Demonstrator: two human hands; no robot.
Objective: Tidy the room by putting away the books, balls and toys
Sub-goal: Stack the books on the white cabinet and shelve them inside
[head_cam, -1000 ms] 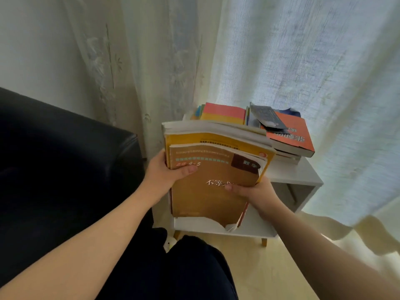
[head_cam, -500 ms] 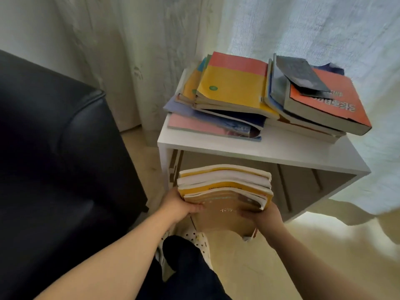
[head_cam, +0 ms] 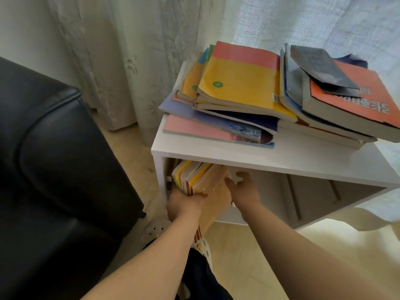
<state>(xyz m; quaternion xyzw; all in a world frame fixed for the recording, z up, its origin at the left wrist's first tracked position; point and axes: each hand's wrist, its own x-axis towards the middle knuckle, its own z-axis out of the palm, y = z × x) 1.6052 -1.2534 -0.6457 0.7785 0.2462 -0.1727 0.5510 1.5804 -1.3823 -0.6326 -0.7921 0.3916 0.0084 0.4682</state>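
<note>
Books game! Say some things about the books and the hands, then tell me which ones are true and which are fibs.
1. The left hand holds the bundle of books standing in the white table's lower shelf. True.
2. The right hand grips the orange book. False: the right hand is open beside the bundle, under the table's top.
3. A pile of other books lies on the table. True.
4. The sofa is red. False: the sofa is black.

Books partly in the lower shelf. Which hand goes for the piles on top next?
Right. The right hand is open, gripping nothing, just below the tabletop. The left hand grips the leaning books; releasing might tip them.
</note>
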